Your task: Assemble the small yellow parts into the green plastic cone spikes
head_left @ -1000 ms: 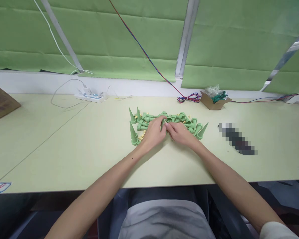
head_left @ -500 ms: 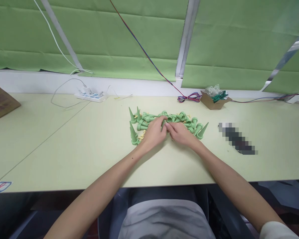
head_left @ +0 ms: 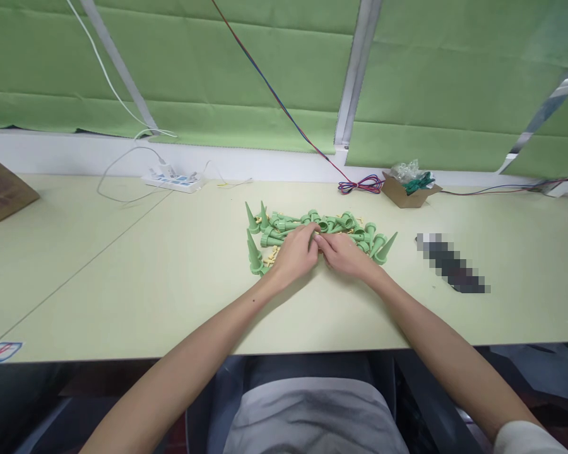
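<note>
My left hand (head_left: 299, 252) and my right hand (head_left: 343, 252) meet at the near side of a heap of green cone-shaped plastic parts (head_left: 348, 221). The fingers of both are bent and pressed together at the tips. Whatever they hold between them is hidden by the fingers. Several green cones (head_left: 254, 252) stand upright at the heap's left end, and one cone (head_left: 385, 249) leans at its right end. Small yellow pieces (head_left: 271, 257) lie among the green parts, beside my left wrist.
A small cardboard box (head_left: 407, 192) with clear and green material stands behind the heap, beside coiled wires (head_left: 360, 184). A power strip (head_left: 175, 181) lies at the back left, a brown object (head_left: 4, 189) at far left. A blurred dark object (head_left: 454, 265) lies right.
Both hands stay nearly where they were, with fingertips together. The gap between the left thumb and fingers looks smaller now.
</note>
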### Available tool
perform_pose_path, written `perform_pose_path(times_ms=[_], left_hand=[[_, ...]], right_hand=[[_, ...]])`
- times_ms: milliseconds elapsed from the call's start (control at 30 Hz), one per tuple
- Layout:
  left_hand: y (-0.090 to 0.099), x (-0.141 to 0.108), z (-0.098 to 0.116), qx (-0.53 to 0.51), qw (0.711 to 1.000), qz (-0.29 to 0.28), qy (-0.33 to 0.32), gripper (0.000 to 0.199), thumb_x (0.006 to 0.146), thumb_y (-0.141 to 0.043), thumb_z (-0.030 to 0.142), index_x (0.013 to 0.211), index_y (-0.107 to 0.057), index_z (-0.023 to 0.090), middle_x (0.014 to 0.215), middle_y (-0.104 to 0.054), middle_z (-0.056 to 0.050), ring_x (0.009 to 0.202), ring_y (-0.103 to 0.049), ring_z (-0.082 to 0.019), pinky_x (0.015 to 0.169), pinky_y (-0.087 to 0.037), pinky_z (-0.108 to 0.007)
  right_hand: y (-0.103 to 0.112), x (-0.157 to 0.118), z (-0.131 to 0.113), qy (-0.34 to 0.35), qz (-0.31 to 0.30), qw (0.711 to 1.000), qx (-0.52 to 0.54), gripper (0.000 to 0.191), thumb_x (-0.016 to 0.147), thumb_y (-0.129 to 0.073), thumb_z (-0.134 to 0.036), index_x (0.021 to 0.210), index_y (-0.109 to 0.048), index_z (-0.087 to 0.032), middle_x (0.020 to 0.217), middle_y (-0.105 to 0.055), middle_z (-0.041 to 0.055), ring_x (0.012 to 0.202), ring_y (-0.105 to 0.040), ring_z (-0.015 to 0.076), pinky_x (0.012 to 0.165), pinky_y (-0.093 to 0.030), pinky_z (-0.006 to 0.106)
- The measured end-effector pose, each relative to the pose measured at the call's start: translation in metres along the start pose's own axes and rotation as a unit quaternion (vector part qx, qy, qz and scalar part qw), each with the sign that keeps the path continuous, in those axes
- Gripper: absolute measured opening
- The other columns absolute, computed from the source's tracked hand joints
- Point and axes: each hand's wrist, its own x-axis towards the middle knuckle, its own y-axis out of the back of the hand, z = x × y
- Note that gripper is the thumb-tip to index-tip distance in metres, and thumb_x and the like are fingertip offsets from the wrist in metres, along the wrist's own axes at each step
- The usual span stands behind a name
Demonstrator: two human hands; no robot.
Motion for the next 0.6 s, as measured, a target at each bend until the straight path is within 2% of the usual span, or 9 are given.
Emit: perform_pose_path(times_ms=[267, 600], left_hand=[[0.0032, 0.0016, 0.0015, 0.007, 1.0, 0.024, 0.004, 0.034, 0.089, -0.04, 0.015, 0.116, -0.061, 0.016, 0.107, -0.068, -0.01, 0.093, -0.062, -0.022, 0.085, -0.048, -0.036], [0.0071, 0.0025, 0.0049, -0.023, 0.998, 0.05, 0.01, 0.03, 0.09, -0.043, 0.017, 0.114, -0.062, 0.018, 0.101, -0.069, -0.008, 0.088, -0.061, -0.019, 0.083, -0.047, -0.032]], right_hand=[[0.0015, -0.0007, -0.0044, -0.005, 0.017, 0.999, 0.035, 0.045, 0.103, -0.029, -0.039, 0.063, -0.042, -0.021, 0.055, -0.054, -0.0001, 0.055, -0.05, 0.0146, 0.062, -0.035, 0.028], [0.0015, 0.001, -0.0052, -0.01, 0.031, 0.998, 0.055, 0.043, 0.102, -0.029, -0.04, 0.066, -0.044, -0.022, 0.054, -0.054, 0.0, 0.057, -0.053, 0.0161, 0.065, -0.039, 0.028]])
